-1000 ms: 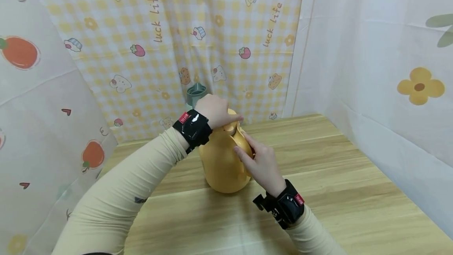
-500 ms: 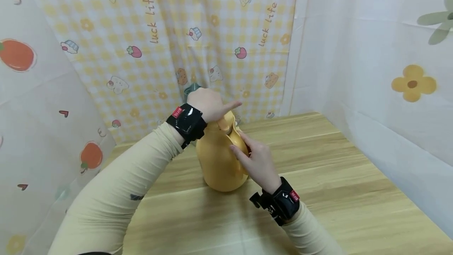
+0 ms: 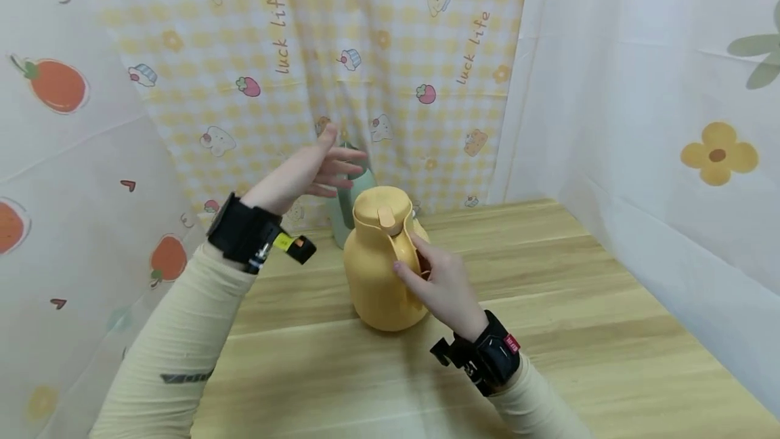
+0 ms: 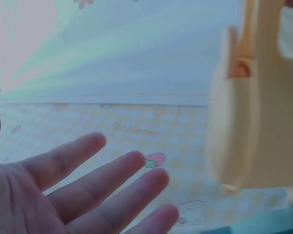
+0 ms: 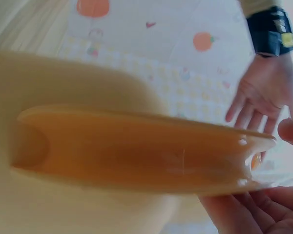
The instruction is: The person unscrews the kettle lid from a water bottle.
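A yellow thermos jug stands upright on the wooden table, its lid seated on top. My right hand holds the jug's handle, with the thumb on the near side and the fingers mostly hidden behind it. To the left of the lid, my left hand is in the air, fingers spread and holding nothing. In the left wrist view that hand is apart from the jug's top. Behind both, a pale green vessel with a darker green top is partly covered by the left hand.
The wooden table extends to the right and in front of the jug. A yellow checked curtain hangs close behind the green vessel. White printed sheets form the left side and the right side.
My left hand has come off the jug's lid, moved left and turned with its fingers spread. The lid is now uncovered. My right hand stays on the handle.
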`<state>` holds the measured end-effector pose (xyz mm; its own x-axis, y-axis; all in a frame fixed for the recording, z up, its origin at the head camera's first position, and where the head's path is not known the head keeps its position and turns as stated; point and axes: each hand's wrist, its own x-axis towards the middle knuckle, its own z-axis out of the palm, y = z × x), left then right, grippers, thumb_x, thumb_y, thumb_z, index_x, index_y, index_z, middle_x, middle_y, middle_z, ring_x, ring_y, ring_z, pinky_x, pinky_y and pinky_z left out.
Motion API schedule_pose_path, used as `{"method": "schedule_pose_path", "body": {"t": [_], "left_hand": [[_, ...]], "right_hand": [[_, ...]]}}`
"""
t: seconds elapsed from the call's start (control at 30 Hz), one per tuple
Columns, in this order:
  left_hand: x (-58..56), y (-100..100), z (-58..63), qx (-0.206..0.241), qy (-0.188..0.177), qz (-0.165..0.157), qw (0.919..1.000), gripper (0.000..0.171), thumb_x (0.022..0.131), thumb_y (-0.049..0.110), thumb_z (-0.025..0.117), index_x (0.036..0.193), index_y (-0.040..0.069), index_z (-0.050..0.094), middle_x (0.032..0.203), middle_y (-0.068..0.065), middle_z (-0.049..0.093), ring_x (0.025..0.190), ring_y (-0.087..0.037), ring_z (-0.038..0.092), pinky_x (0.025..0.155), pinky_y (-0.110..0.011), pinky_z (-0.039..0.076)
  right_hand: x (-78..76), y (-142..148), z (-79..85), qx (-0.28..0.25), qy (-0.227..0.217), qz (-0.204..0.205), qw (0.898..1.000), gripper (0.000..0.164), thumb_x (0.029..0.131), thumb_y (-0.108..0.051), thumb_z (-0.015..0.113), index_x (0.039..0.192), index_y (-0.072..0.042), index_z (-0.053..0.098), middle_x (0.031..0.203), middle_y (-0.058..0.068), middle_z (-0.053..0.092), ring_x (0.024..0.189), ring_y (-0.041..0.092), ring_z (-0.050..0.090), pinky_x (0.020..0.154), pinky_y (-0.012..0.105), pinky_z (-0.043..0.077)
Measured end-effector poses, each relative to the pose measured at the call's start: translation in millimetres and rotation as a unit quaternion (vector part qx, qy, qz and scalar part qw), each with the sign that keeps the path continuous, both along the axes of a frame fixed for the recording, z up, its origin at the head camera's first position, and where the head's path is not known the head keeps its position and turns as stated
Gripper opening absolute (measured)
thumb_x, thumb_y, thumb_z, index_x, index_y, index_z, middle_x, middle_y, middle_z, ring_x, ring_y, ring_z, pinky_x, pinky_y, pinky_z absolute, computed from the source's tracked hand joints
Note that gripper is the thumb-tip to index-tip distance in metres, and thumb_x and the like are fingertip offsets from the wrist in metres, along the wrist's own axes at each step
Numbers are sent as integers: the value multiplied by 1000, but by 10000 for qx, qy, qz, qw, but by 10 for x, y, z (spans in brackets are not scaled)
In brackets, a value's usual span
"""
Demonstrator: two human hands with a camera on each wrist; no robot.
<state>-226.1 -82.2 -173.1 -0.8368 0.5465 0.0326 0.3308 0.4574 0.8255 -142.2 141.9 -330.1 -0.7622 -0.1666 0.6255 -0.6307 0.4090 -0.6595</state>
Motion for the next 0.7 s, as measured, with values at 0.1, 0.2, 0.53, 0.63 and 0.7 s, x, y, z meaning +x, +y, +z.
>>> {"method": "schedule_pose_path", "body": {"t": [0.1, 0.2, 0.53, 0.63, 0.7], "left_hand": [[104, -185, -251, 367, -8, 31, 9993, 81, 97, 68, 13, 141, 10, 48, 138, -14, 53, 118, -33, 56, 97, -51, 43], [244, -319, -531, 529, 166, 135, 9984, 73, 102, 59, 16, 137, 5, 51, 131, -16, 58, 111, -32, 60, 89, -47, 49], [679, -145, -1309, 1421, -627, -693, 9854, 54, 106, 42, 31, 128, -2, 54, 119, -16, 62, 106, -30, 60, 89, -48, 47], [736, 2, -1412, 1569, -569, -969, 9812, 45, 105, 36, 39, 120, -3, 56, 111, -13, 62, 100, -23, 59, 88, -45, 47], [751, 87, -1447, 1715, -477, -1098, 9779, 41, 103, 33, 47, 123, -2, 54, 111, -13, 61, 101, -19, 58, 89, -40, 46]], "right_hand": [[94, -86, 3, 123, -138, 123, 9998, 53, 90, -13, 71, 136, 5, 51, 84, 6, 69, 67, 8, 65, 59, 24, 54], [159, -138, 25, 265, -361, 251, 9987, 62, 89, -14, 71, 139, 9, 43, 90, 9, 69, 72, 12, 67, 64, 24, 54], [22, -13, 576, 1630, -1200, 218, 9791, 46, 93, -29, 66, 126, 3, 61, 87, 3, 72, 72, 12, 67, 64, 29, 54], [-117, 52, 881, 2286, -1542, 266, 9609, 37, 94, -36, 64, 112, -4, 71, 76, 0, 70, 62, 13, 64, 59, 31, 54], [-229, 68, 1112, 2655, -1802, 264, 9467, 35, 95, -39, 62, 104, -7, 74, 72, 1, 68, 58, 16, 63, 57, 32, 54]]}}
